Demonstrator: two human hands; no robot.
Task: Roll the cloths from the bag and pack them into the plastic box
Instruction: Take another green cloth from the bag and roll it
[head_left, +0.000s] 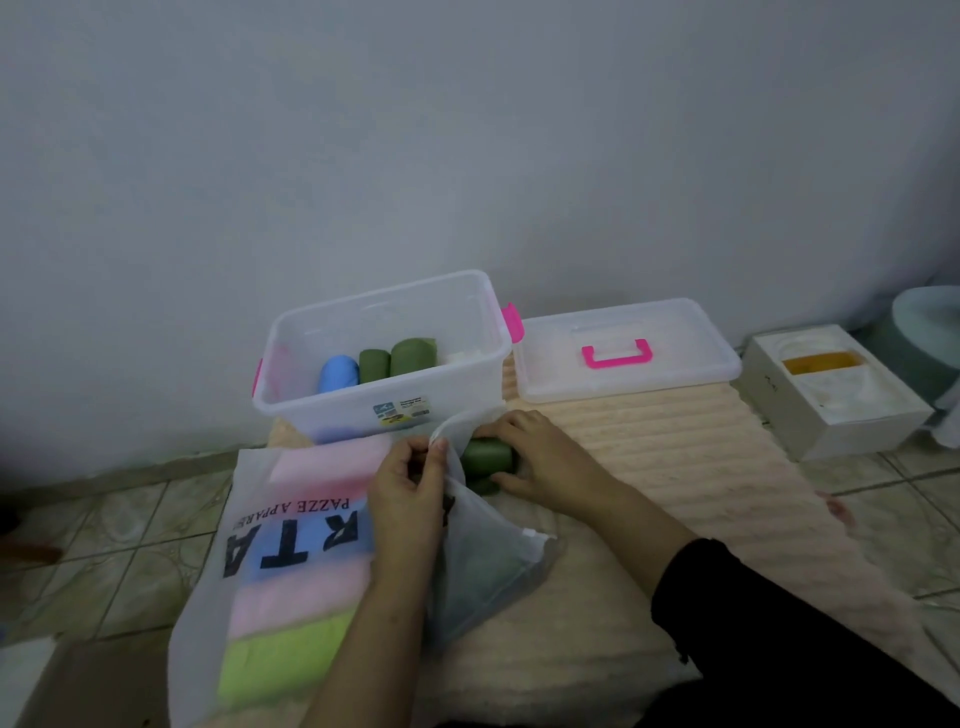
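The dark green cloth (487, 455) is half rolled into a tight cylinder on the ribbed cream mat (649, 447), just in front of the clear plastic box (332, 405). My right hand (537, 457) curls over the roll's right end, fingers on top, thumb near the mat. My left hand (410, 493) pinches the edge of a small translucent pouch (483, 566) beside the roll. The box already holds one blue roll (338, 373) and two green rolls (397, 357). The white bag (270, 561) of pink, blue and lime cloths lies to my left.
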